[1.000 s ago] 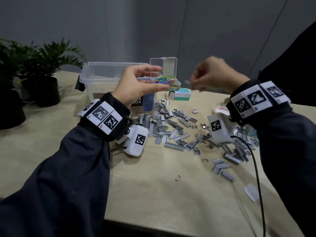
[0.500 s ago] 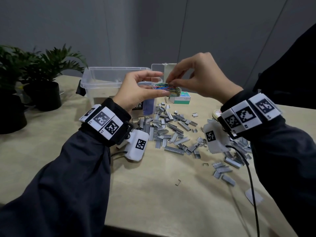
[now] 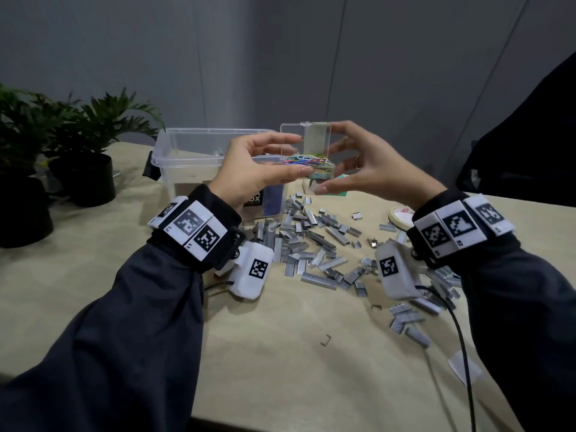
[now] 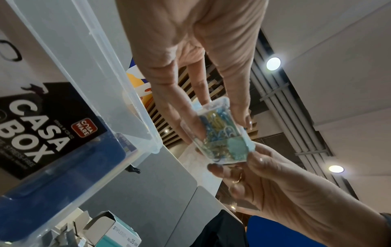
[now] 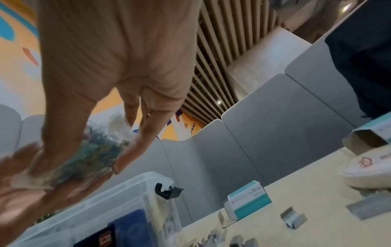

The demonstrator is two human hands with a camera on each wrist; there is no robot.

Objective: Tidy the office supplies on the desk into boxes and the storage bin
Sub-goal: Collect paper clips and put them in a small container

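Observation:
A small clear box of coloured paper clips (image 3: 311,166) is held up over the desk, its hinged lid (image 3: 307,139) standing upright. My left hand (image 3: 299,155) grips the box from the left, thumb on the near side. My right hand (image 3: 335,169) closes around it from the right, thumb under the base and fingers behind the lid. From the left wrist view, the box (image 4: 221,138) sits between my left fingers (image 4: 169,117), with the right hand (image 4: 275,183) touching its lower end. The right wrist view is blurred.
The clear storage bin (image 3: 174,157) stands behind my left hand. Loose strips of staples (image 3: 314,244) cover the desk between my wrists. A teal staples box (image 5: 247,202) and a tape roll (image 3: 400,215) lie to the right. Potted plants (image 3: 84,163) stand at the far left.
My right hand came in from the right, pinched at the clips on top of the box, then shifted to hold the box's right side under and behind the lid.

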